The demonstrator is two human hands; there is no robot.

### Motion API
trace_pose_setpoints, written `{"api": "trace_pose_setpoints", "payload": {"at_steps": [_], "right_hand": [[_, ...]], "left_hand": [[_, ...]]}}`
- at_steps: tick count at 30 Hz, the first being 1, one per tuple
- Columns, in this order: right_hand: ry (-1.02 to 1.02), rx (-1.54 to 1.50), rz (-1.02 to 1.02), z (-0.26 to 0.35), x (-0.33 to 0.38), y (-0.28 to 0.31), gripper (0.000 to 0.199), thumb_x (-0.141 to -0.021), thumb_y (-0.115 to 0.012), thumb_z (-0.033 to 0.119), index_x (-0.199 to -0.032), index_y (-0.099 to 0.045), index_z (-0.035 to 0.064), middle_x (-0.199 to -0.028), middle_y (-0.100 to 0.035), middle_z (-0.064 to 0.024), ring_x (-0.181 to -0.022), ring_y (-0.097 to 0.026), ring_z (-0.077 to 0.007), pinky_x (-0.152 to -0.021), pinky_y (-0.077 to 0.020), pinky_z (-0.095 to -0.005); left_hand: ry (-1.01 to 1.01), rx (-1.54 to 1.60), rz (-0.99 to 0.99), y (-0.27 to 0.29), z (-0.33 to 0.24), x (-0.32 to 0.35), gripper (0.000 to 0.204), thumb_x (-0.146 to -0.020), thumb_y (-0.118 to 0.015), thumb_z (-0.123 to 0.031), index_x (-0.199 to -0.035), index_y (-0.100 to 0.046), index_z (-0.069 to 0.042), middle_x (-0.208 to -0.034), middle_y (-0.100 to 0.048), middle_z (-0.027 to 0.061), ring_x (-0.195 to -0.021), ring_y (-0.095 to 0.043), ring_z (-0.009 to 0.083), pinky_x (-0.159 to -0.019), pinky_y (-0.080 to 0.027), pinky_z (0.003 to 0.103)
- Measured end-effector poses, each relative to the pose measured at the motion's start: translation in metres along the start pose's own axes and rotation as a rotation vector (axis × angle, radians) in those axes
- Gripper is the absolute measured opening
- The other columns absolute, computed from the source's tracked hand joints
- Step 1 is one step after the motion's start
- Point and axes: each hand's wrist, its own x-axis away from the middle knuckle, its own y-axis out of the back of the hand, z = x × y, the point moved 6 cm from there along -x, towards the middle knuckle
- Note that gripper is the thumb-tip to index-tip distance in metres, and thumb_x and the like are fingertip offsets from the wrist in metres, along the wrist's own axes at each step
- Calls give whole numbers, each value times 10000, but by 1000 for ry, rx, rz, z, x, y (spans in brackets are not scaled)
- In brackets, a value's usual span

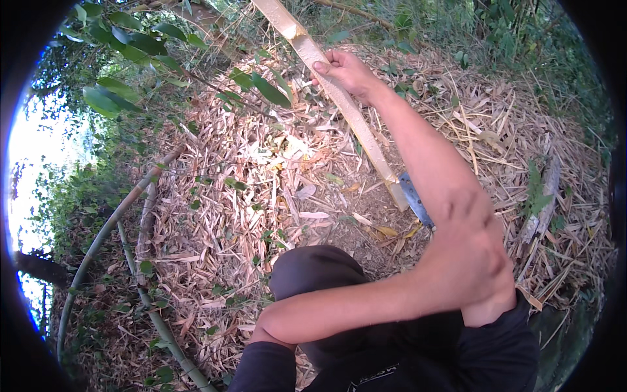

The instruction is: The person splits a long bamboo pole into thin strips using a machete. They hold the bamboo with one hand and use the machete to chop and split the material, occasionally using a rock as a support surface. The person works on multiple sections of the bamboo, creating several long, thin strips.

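A long pale bamboo strip (362, 129) slants from the top edge down to the ground near my knees. Around its upper part my right hand (346, 72) is closed, thumb lying over the near face. A blue-grey knife blade (417, 200) with holes in it lies against the strip's lower end, partly covered by my right forearm. Crossing in front of my body, my left hand (467, 251) is clenched with its knuckles showing, just beyond the blade. The knife's handle is hidden under that hand, and so are its fingertips.
Dry bamboo leaves and shavings (215, 228) cover the ground. Curved green stems (108, 228) stand on the left, and a leafy branch (140, 49) hangs at the upper left. A weathered log (545, 196) lies at the right. My dark-clothed knee (317, 268) is below the strip.
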Motion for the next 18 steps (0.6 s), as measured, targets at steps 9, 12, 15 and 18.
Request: {"api": "trace_pose_setpoints", "payload": {"at_steps": [9,12,15,18], "right_hand": [[-6,6,22,7,3,-1,353,-924,-726,331,-1081,-622,32,-945,-719,-72,-886,-665,-128,-846,-493,-299],[-19,-3,4,5,5,-8,397,-900,-752,348,-1079,-634,14,-939,-707,-80,-882,-644,-146,-852,-488,-302],[-14,26,-15,8,4,-3,416,-889,-764,353,-1075,-637,4,-933,-701,-85,-873,-640,-157,-852,-491,-310],[-28,-47,-3,8,6,3,420,-888,-762,352,-1084,-641,0,-936,-701,-88,-864,-640,-156,-850,-492,-312]], "left_hand": [[-139,261,219,-22,-40,25,202,-763,-672,-237,-705,-642,-46,-730,-569,52,-947,-528,295,-862,-361,474],[11,27,-24,-2,-1,0,262,-747,-699,-270,-726,-646,-15,-965,-568,157,-1042,-491,335,-874,-377,492],[9,85,117,-9,0,6,299,-738,-708,-279,-763,-648,13,-1092,-510,208,-1085,-452,369,-874,-368,506],[-59,280,174,-19,-23,16,244,-732,-702,-248,-692,-641,-15,-1053,-552,166,-1045,-480,343,-845,-340,478]]}}
